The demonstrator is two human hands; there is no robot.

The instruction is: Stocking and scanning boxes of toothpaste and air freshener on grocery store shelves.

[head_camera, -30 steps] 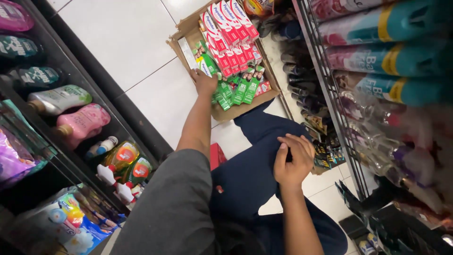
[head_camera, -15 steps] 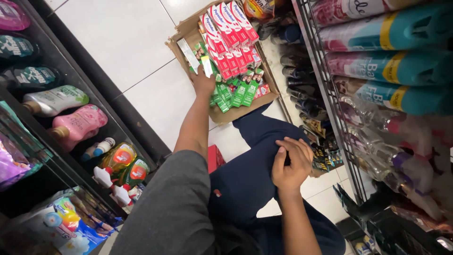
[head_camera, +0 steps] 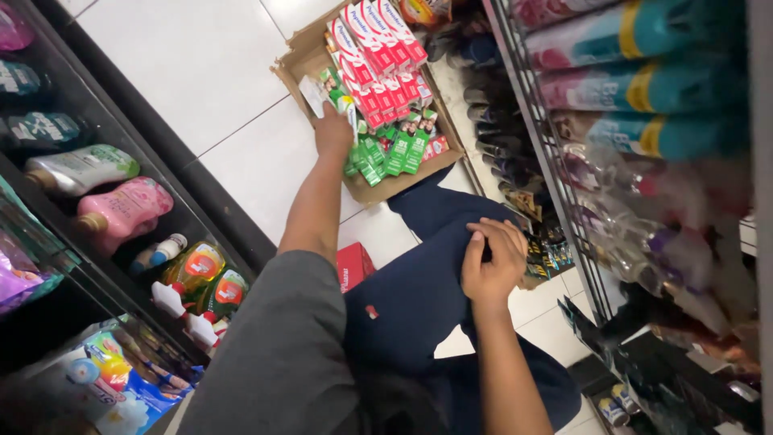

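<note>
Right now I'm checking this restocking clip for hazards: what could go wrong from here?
The left hand reaches far into the cardboard box of tightly packed red cartons and green cartons; pulling one could spill its neighbours. The person crouches low between shelves, the right hand only on the knee, so balance looks weak.

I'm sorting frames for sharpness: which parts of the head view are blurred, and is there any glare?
Head view: the cardboard box, left hand and right hand are fairly sharp; the right-side shelf bottles are smeared and soft toward the edge; the white floor tiles are bright but without hard glare; the lower shelves are dim.
</note>
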